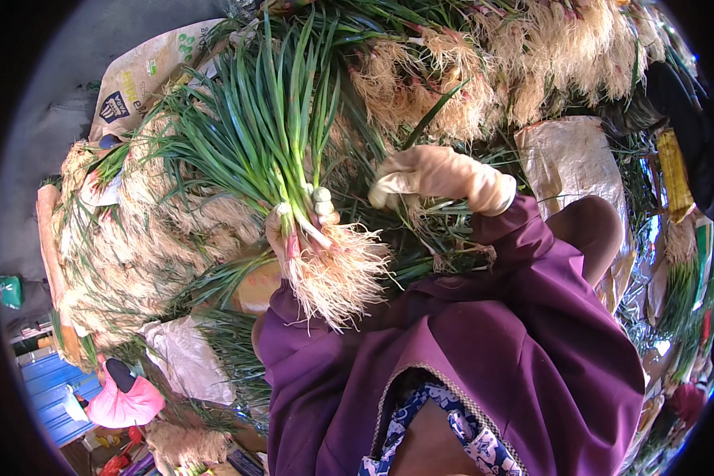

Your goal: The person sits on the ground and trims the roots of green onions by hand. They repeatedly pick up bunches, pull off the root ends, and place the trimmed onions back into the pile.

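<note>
Purple robe: the seated worker wears loose, wide-sleeved cloth, trimmed at the neck, with a blue-and-white print garment showing beneath the collar.
Left hand: closed around the necks of a bunch of spring onions, its fingers wrapped across the pale stems; the rest is hidden behind the plants.
Bunch: held up before the left side of the worker's body, at the right edge of the root heap; long green leaves fan away from the worker, while a thick tuft of straw-coloured roots hangs nearer, overlapping the robe.
Right hand: gloved in beige, fingers curled in, just beside the bunch and apart from it; whether anything is pinched inside cannot be told.
Loose leaves: a green tangle spread below the right hand, in front of the worker's lap.
Root heap: many plants piled with their roots outward, a printed sack at its far edge, a white sack at its near edge.
Bundles: stacked beyond the hands, pale roots facing the worker.
Brown sack: laid out to the right of the right hand, near the worker's bent knee.
Grey ground: visible past the heap's left edge, with a small green object on it.
Person in pink: beyond the heap's near left corner, beside blue panels.
</note>
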A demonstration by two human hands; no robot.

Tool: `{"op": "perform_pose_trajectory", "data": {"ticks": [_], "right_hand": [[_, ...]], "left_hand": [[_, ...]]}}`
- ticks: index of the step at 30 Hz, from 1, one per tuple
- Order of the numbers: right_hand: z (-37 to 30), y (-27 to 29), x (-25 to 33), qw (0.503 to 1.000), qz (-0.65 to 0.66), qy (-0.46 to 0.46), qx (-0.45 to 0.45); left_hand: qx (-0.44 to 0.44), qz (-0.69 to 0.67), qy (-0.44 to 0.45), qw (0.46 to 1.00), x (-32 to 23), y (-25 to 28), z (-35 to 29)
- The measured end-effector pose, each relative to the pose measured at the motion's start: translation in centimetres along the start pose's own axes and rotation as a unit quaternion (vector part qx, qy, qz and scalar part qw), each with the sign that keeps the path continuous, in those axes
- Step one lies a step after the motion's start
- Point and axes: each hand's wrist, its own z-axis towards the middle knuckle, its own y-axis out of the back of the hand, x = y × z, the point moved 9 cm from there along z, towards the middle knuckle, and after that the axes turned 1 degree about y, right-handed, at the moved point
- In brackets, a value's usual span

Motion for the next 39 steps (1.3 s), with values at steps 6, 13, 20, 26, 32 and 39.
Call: {"op": "perform_pose_trajectory", "data": {"ticks": [6, 13, 20, 26, 32, 39], "right_hand": [[8.2, -1.5, 3.0, 0.97, -0.081, 0.202, -0.112], [-1.3, 0.1, 0.9, 0.953, 0.189, 0.148, 0.184], [4.7, 1.9, -18.4, 0.86, -0.387, -0.308, -0.124], [3.5, 2.3, -17.9, 0.913, -0.295, -0.171, -0.225], [1.8, -4.1, -10.3, 0.856, 0.481, -0.013, -0.188], [-5.3, -1.9, 3.7, 0.857, -0.23, 0.196, -0.417]], "left_hand": [[0.05, -0.067, 0.015, 0.996, 0.0, 0.1, 0.1], [-0.145, 0.082, 0.012, 0.986, 0.4, 1.2, -1.6], [-0.054, 0.058, -0.04, 0.996, 0.3, -2.4, 0.3], [-0.132, 0.107, -0.082, 0.982, -0.4, -2.1, -0.8], [-0.183, 0.184, -0.008, 0.966, 3.6, -1.2, 0.0], [-0.184, 0.128, -0.031, 0.974, 3.8, -1.0, -0.6]]}}
